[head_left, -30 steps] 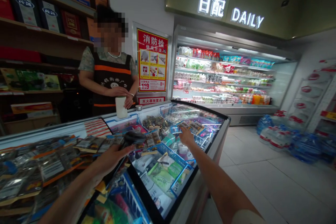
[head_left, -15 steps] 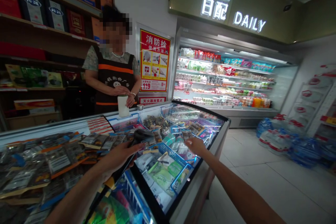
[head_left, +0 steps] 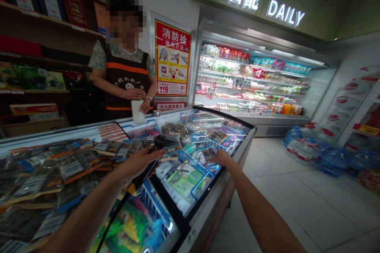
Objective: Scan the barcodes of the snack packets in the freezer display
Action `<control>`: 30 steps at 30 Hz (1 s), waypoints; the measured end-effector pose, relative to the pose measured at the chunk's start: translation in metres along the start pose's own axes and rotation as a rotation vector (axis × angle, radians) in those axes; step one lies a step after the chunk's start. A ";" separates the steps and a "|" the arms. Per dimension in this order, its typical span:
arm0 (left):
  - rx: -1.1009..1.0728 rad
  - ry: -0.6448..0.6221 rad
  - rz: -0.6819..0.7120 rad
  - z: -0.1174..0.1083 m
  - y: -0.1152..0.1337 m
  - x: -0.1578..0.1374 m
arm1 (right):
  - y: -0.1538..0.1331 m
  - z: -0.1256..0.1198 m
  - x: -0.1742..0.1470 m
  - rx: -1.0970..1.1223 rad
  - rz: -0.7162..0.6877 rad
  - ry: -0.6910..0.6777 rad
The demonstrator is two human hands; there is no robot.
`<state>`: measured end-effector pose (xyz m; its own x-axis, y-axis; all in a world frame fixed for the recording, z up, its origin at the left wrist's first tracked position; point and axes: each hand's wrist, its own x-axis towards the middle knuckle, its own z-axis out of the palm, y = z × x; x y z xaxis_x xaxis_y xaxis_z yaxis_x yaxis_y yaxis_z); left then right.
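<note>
My left hand point(head_left: 139, 162) is wrapped round the handle of a black barcode scanner point(head_left: 168, 141), whose head points right and whose cable hangs down toward the bottom edge. To its right, my right hand point(head_left: 223, 159) pinches a small flat packet point(head_left: 208, 153) with a printed label, above the glass top of a chest freezer point(head_left: 192, 221). A gap separates the scanner head from the packet. Many similar packets point(head_left: 71, 168) with orange and blue edges lie heaped on the freezer top at the left, beneath and beside my left forearm.
Blue wire baskets point(head_left: 192, 162) of bagged goods show through the glass. Across the freezer stands a person in an apron point(head_left: 127, 77), hands on a white container point(head_left: 137, 111). A lit fridge point(head_left: 252, 83) stands behind, with water bottles point(head_left: 335, 160) on the floor at right.
The view has tipped slightly downward. The packet in my right hand has turned and sits a little closer to the palm. My left hand still grips the scanner.
</note>
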<state>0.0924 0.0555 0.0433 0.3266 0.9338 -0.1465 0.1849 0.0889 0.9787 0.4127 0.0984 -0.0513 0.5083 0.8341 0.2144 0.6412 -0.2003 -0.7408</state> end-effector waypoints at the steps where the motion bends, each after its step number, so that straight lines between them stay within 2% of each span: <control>1: -0.012 -0.022 0.008 0.001 0.000 -0.001 | -0.002 0.006 -0.003 0.070 -0.009 0.001; 7: -0.122 -0.101 -0.010 0.004 0.004 -0.006 | -0.019 0.035 -0.020 0.700 0.047 0.037; 9: -0.158 -0.118 -0.009 0.005 0.004 -0.006 | -0.017 0.036 -0.021 0.807 0.059 0.022; 18: -0.266 -0.179 -0.048 0.010 0.002 -0.005 | -0.008 0.039 -0.017 0.806 0.075 0.009; 24: -0.264 -0.139 -0.038 0.013 0.003 -0.006 | -0.010 0.036 -0.018 0.764 0.043 -0.020; 30: -0.335 -0.151 -0.008 0.010 0.005 -0.006 | -0.009 0.037 -0.018 0.729 0.017 -0.034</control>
<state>0.1008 0.0467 0.0480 0.4641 0.8731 -0.1490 -0.1174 0.2274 0.9667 0.3761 0.1039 -0.0718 0.4889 0.8520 0.1874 0.0817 0.1692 -0.9822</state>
